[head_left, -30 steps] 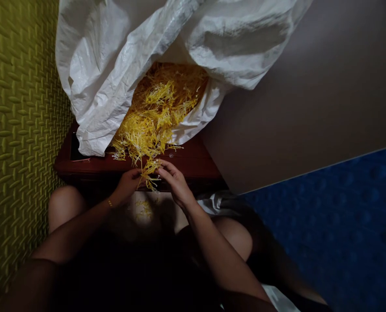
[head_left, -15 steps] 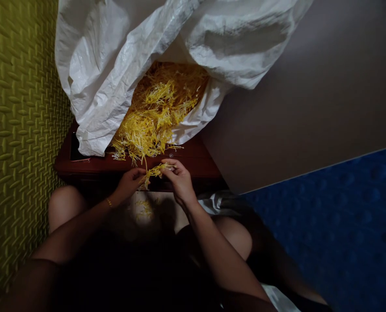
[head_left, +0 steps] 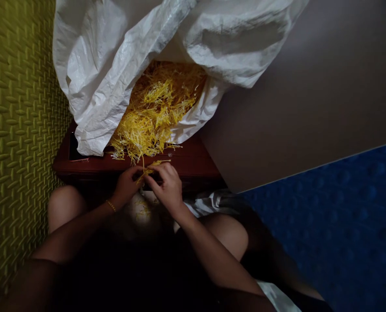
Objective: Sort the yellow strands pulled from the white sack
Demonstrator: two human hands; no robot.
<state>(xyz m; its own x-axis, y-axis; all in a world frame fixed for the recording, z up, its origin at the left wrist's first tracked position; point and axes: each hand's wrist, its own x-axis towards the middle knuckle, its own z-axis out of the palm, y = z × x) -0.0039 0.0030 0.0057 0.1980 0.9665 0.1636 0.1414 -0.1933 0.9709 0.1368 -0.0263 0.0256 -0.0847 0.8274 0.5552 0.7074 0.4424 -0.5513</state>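
Head view: the left hand (head_left: pixel 126 184) and right hand (head_left: pixel 168 185) are held close together, just in front of the dark red case (head_left: pixel 196 160).
Left grip: the small yellow bundle (head_left: pixel 150 170) is pinched between thumb and fingers, a gold-coloured bracelet (head_left: pixel 111 205) worn at the wrist.
Right grip: the same bundle is grasped from the other side, strands poking out above the knuckles.
Yellow heap (head_left: pixel 144 128): spread from the mouth of the white sack (head_left: pixel 98 82) onto the case, just beyond the hands.
Below: loose strands (head_left: pixel 143 208) are scattered on a pale surface, dimly lit.
Right side: a blue mat (head_left: pixel 342 212) is seen past a grey-brown panel (head_left: pixel 303 108).
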